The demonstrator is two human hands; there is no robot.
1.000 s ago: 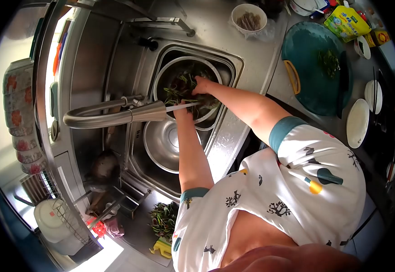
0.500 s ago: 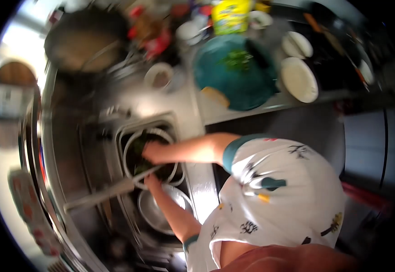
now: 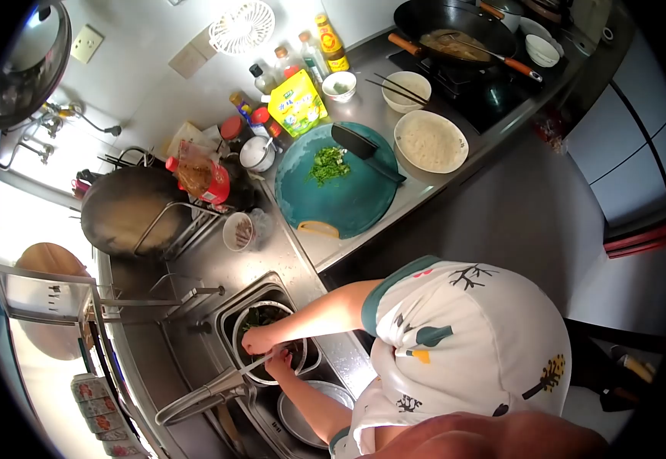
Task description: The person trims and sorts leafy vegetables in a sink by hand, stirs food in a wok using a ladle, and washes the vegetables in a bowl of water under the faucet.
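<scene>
A white basin (image 3: 242, 330) with dark leafy greens (image 3: 265, 315) in it sits in the steel sink. My right hand (image 3: 258, 340) is over the greens with its fingers curled closed; what they hold is hidden. Close beside it, my left hand (image 3: 278, 362) is at the basin's near side, its fingers bent together around something I cannot make out. A faucet (image 3: 203, 396) reaches over the sink, and a pale streak runs from its end toward my hands. A metal bowl (image 3: 291, 417) sits in the neighbouring sink, below my left forearm.
On the counter, a round green cutting board (image 3: 294, 180) bears chopped greens (image 3: 328, 166) and a cleaver (image 3: 353, 141). Beside it stand a bowl of pale food (image 3: 430, 142), a bowl with chopsticks (image 3: 405, 83) and a yellow pouch (image 3: 297, 105). A wok (image 3: 425, 23) rests on the stove.
My view has swung, so the counter and stove show more fully and sharply. My right hand has moved within the basin, closer to my left hand, which has come up over the rim.
</scene>
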